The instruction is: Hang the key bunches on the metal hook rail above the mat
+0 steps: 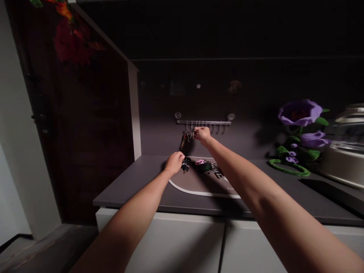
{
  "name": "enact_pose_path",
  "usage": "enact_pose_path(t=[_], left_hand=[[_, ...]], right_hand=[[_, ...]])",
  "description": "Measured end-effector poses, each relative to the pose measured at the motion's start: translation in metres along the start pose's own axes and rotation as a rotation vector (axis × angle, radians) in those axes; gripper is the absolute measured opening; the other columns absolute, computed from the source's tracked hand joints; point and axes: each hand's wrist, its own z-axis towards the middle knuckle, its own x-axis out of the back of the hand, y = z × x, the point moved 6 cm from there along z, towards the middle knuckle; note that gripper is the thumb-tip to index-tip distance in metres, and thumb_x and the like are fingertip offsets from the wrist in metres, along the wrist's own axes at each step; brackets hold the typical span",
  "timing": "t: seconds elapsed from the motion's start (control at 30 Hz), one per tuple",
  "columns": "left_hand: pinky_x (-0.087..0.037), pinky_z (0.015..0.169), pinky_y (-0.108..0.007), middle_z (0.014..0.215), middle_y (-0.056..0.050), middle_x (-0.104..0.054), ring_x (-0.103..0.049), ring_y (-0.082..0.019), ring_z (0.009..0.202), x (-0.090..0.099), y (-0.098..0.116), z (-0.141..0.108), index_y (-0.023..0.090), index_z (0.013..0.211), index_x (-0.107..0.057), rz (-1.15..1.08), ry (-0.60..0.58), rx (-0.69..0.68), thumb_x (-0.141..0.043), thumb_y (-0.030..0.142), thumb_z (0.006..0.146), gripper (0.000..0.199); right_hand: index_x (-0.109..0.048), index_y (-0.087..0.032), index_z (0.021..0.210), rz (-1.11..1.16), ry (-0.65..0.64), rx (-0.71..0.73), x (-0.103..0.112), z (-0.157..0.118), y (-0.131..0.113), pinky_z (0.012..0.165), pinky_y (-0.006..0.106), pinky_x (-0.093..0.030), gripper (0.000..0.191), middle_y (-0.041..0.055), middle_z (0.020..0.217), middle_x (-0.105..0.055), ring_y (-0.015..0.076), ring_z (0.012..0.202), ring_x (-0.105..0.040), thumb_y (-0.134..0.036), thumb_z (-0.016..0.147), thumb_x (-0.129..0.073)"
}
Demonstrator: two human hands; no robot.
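Observation:
A clear rail with several hooks is fixed to the back wall. My right hand is closed at the rail's left part, its fingers pinching small metal keys by the hooks. A dark key fob with lettering hangs just left of them. Lower down, my left hand is closed at the left edge of a brown mat, against a dark bunch of keys. Other keys with a black fob and a pink piece lie on the mat.
Purple artificial flowers with a green ring base stand on the dark counter at right, beside a cream appliance. A dark door is at left. Red flowers show at upper left.

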Motion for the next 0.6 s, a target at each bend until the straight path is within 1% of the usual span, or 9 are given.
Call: enact_pose_path(t=[0.13,0.23,0.33,0.47,0.6], left_hand=[[-0.04,0.073,-0.027,0.081,-0.005,-0.063,-0.054,-0.016,0.078,-0.001,0.0,0.001,0.017,0.079,-0.061,-0.002,0.003,-0.007,-0.042,0.022,0.082,0.019],[-0.04,0.073,-0.027,0.081,-0.005,-0.063,-0.055,-0.016,0.079,-0.001,0.0,0.002,0.017,0.079,-0.061,-0.004,0.003,-0.019,-0.043,0.022,0.082,0.019],[-0.04,0.073,-0.027,0.081,-0.005,-0.063,-0.055,-0.016,0.079,-0.001,0.0,0.002,0.017,0.078,-0.061,0.006,0.005,-0.021,-0.043,0.022,0.082,0.019],[-0.04,0.074,-0.027,0.082,-0.005,-0.063,-0.055,-0.016,0.079,-0.001,0.0,0.002,0.017,0.079,-0.061,0.003,0.014,-0.024,-0.043,0.022,0.082,0.019],[-0.04,0.073,-0.028,0.081,-0.005,-0.062,-0.054,-0.016,0.079,-0.001,-0.003,0.003,0.017,0.079,-0.061,0.0,0.027,-0.016,-0.043,0.022,0.082,0.019]], right_hand=[[-0.053,-0.012,0.063,-0.011,0.054,-0.027,-0.005,0.009,0.005,0.049,0.022,-0.047,0.018,-0.0019,0.048,-0.051,0.0066,0.041,-0.048,-0.003,0.074,-0.043],[-0.056,-0.012,0.067,-0.033,0.131,-0.048,-0.004,0.017,0.011,0.05,0.022,-0.049,0.012,-0.0013,0.051,-0.052,0.0075,0.043,-0.051,-0.007,0.074,-0.048],[-0.058,-0.011,0.072,-0.054,0.174,-0.06,-0.003,0.02,0.015,0.051,0.022,-0.049,0.006,-0.0006,0.052,-0.053,0.0084,0.046,-0.052,-0.01,0.074,-0.052],[-0.058,-0.011,0.072,-0.077,0.168,-0.063,-0.001,0.02,0.02,0.051,0.022,-0.049,0.006,-0.0006,0.053,-0.052,0.0086,0.047,-0.052,-0.01,0.073,-0.052],[-0.056,-0.011,0.072,-0.12,0.131,-0.046,0.003,0.02,0.026,0.05,0.021,-0.048,0.007,-0.0017,0.051,-0.05,0.0076,0.045,-0.049,-0.009,0.074,-0.049]])
